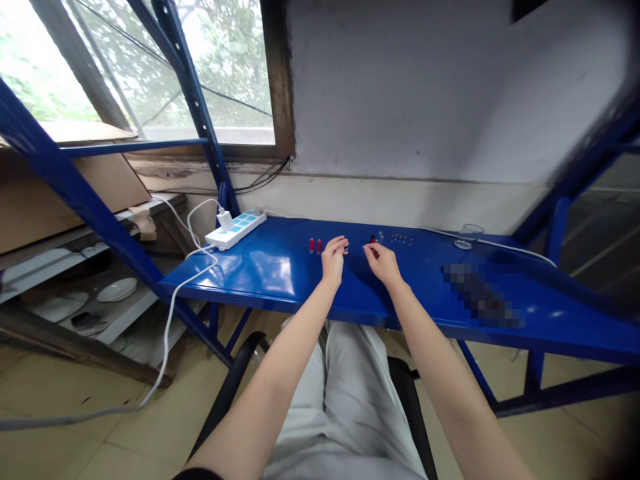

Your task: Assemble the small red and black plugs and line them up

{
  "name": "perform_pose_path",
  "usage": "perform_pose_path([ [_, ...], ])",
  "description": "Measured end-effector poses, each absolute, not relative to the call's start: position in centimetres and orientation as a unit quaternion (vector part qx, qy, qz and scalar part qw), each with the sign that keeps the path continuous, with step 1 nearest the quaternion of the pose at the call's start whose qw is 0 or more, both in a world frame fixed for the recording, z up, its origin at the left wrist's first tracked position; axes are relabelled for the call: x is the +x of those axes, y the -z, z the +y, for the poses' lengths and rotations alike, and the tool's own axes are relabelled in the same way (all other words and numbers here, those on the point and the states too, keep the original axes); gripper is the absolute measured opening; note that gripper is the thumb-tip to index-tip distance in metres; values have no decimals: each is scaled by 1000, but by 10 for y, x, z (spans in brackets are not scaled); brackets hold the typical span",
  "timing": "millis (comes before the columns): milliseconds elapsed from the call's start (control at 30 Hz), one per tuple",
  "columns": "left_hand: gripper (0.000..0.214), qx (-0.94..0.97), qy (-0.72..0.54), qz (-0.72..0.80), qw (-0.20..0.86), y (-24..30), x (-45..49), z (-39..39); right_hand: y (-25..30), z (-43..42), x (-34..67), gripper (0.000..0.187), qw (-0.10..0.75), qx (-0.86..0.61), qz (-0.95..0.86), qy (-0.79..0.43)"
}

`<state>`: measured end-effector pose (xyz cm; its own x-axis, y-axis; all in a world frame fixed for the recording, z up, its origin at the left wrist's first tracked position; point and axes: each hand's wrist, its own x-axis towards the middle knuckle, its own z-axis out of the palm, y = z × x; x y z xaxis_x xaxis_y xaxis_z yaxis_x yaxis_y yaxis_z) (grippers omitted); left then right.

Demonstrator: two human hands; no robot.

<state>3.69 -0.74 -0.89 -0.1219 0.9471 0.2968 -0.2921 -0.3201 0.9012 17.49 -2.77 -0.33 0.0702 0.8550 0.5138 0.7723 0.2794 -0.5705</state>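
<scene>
My left hand [333, 255] rests on the blue metal table [280, 273], fingers curled forward and pinched near a tiny piece I cannot make out. Two small red parts [315, 245] stand just left of its fingertips. My right hand [381, 260] lies beside it, fingers bent toward a small red and dark part [373, 239]. A row of small dark parts [401, 238] sits a little further right, with a small clear part [381, 235] between.
A white power strip [235, 229] with a plugged charger and a white cable lies at the table's left back corner. A clear ring-shaped object [467, 235] and a cable lie at the back right. Blue rack posts [195, 100] rise at left. Plates [117, 289] lie on a low shelf.
</scene>
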Motion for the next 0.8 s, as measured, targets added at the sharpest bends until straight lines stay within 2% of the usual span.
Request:
perform_pose_path([
  [133, 22, 408, -633, 254, 607, 1, 36, -11, 4, -27, 169, 43, 462, -553, -684, -111],
  [267, 25, 386, -599, 205, 670, -2, 33, -12, 9, -24, 169, 51, 469, -549, -675, -152],
  [600, 18, 365, -595, 197, 688, -1, 32, -10, 14, -17, 168, 48, 497, -544, -654, -171],
  [800, 22, 397, -601, 211, 661, 1, 36, -12, 13, -20, 170, 46, 505, -566, -641, -120],
])
